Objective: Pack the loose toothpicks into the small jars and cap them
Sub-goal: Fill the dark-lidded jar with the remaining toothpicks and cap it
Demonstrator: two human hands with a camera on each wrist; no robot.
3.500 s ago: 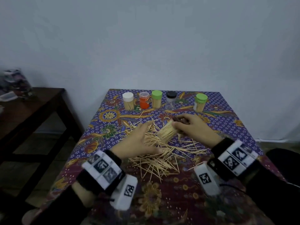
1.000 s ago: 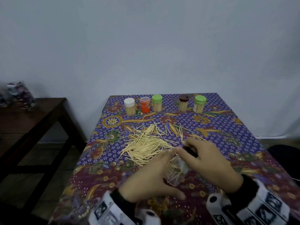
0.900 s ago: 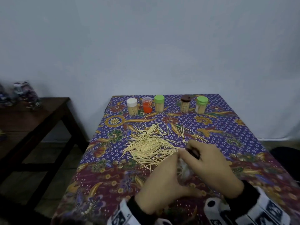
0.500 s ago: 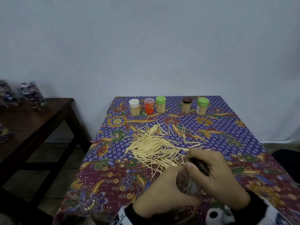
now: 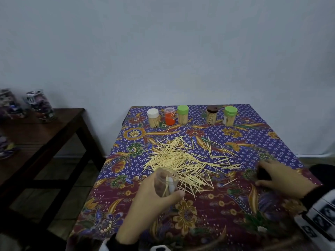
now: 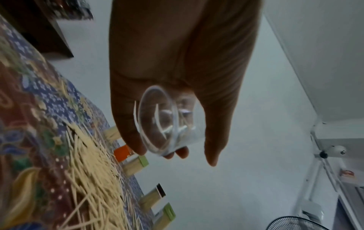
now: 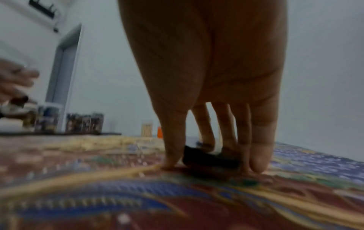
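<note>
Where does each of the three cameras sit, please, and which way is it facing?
Head: on the person's head, looking forward and down over the table; shows the left hand holding a clear jar and the right hand.
Left wrist: looks along the left hand at the clear jar, its open mouth towards the camera.
Right wrist: low over the cloth, looks along the right hand at a black cap between its fingers.
All three views share the loose toothpicks.
</note>
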